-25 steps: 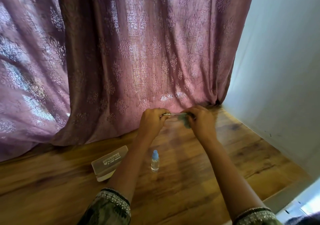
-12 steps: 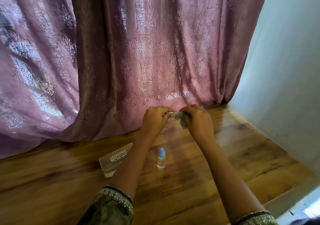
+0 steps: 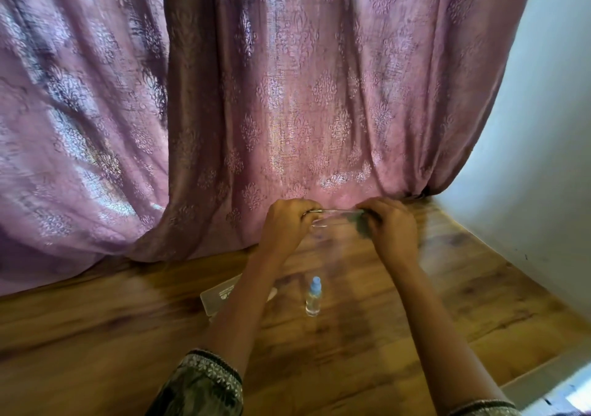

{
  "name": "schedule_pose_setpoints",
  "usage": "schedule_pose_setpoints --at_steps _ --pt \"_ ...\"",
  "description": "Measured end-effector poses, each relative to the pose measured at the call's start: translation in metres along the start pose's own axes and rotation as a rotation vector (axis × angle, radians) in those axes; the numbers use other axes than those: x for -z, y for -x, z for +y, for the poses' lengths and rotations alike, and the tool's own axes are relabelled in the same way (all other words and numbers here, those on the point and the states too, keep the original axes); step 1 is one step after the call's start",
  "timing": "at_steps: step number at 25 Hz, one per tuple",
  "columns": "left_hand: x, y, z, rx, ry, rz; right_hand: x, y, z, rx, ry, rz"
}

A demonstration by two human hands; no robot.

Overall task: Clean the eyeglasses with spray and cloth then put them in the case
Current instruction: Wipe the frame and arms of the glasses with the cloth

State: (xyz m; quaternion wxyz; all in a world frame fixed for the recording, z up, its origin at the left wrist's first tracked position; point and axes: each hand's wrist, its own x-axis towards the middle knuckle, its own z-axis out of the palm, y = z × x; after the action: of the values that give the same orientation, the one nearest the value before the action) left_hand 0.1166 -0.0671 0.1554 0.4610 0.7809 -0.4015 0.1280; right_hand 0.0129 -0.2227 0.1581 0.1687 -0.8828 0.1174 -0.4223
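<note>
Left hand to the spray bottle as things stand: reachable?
Probably yes for the path: the spray bottle stands upright on the table, in the open beside the left forearm, nothing over it. But the left hand grips the eyeglasses, so it would have to let go first.

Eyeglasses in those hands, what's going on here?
A person holds the eyeglasses above a wooden table: the left hand grips one end and the right hand pinches a greenish cloth against the other. The spray bottle stands upright between the forearms. The case lies beside it, partly hidden by the left forearm; the glasses are not in it yet.
</note>
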Motion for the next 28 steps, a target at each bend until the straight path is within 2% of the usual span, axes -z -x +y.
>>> schedule_pose_setpoints --at_steps 4,7,9,12,14,18,23,28 --pt "0.013 0.009 -0.006 -0.034 0.041 0.009 0.005 -0.005 0.012 -0.066 -0.110 0.034" --pt "0.023 0.019 -0.012 -0.018 0.156 0.062 0.001 -0.002 0.010 -0.306 -0.318 0.132" --pt "0.028 0.028 -0.019 0.084 0.285 0.141 -0.005 0.005 0.011 -0.477 -0.423 0.175" --pt "0.031 0.038 -0.031 0.272 0.386 0.282 -0.014 0.025 0.013 -0.706 -0.681 0.153" --pt "0.031 0.046 -0.037 0.355 0.472 0.350 -0.021 0.043 0.018 -0.821 -0.767 0.146" --pt "0.032 0.055 -0.040 0.456 0.703 0.407 -0.036 0.078 0.029 -0.981 -0.712 0.116" --pt "0.032 0.059 -0.038 0.489 0.800 0.423 -0.064 0.115 0.049 -1.170 -0.643 0.056" --pt "0.032 0.064 -0.037 0.526 0.866 0.466 -0.085 0.140 0.064 -1.195 -0.484 -0.021"
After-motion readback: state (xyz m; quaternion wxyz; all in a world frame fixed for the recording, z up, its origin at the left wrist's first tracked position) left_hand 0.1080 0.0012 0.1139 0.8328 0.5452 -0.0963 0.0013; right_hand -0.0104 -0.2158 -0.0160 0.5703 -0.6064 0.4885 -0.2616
